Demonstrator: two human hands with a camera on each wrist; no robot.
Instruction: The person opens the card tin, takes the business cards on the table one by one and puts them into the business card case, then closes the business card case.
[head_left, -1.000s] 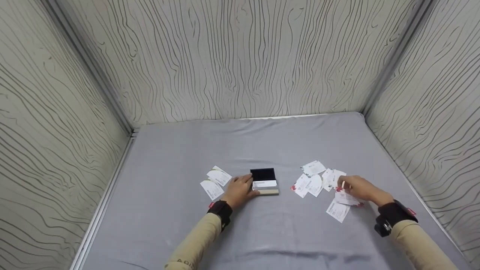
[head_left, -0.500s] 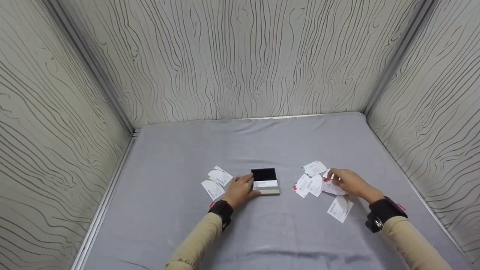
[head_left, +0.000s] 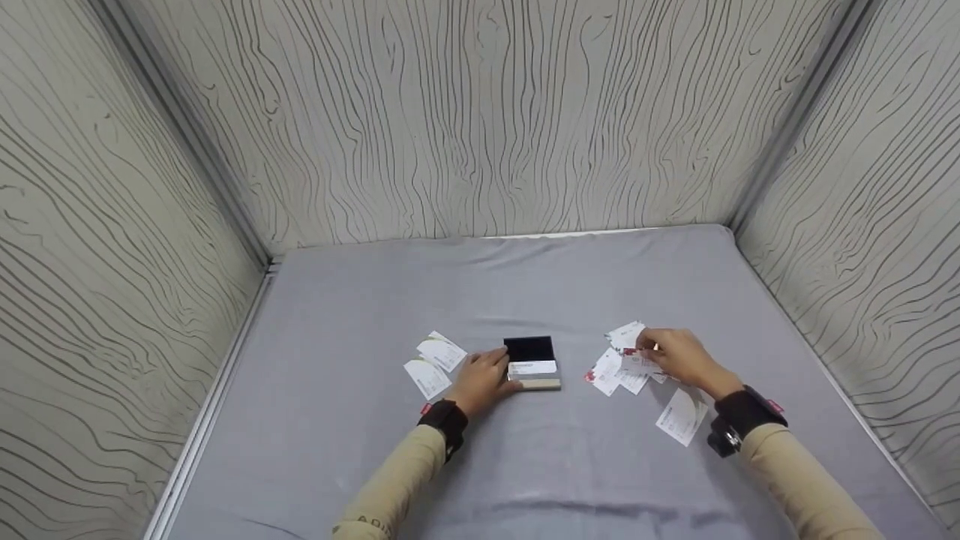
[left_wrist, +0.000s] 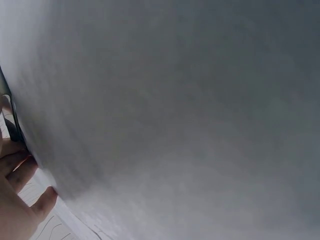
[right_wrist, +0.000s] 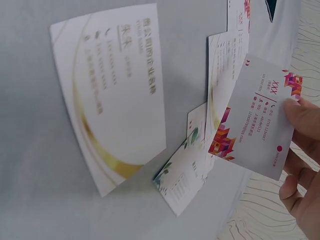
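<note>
High over the near side of the table (head_left: 345, 307), a head camera looks forward and down, taking in both far corners. Close to the cloth (left_wrist: 175, 110), the left wrist camera shares the left hand (head_left: 480, 381) with it; the right wrist camera, close above cards (right_wrist: 115, 100), shares the right hand (head_left: 682, 358) and red-patterned card (right_wrist: 257, 120).

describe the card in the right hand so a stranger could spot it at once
On the grey cloth, loose cards lie on the right, near the person's right hand. That hand pinches a white card with red and orange patterns in two opposite corners. Its neighbours lie on the cloth; this one alone is held up.
</note>
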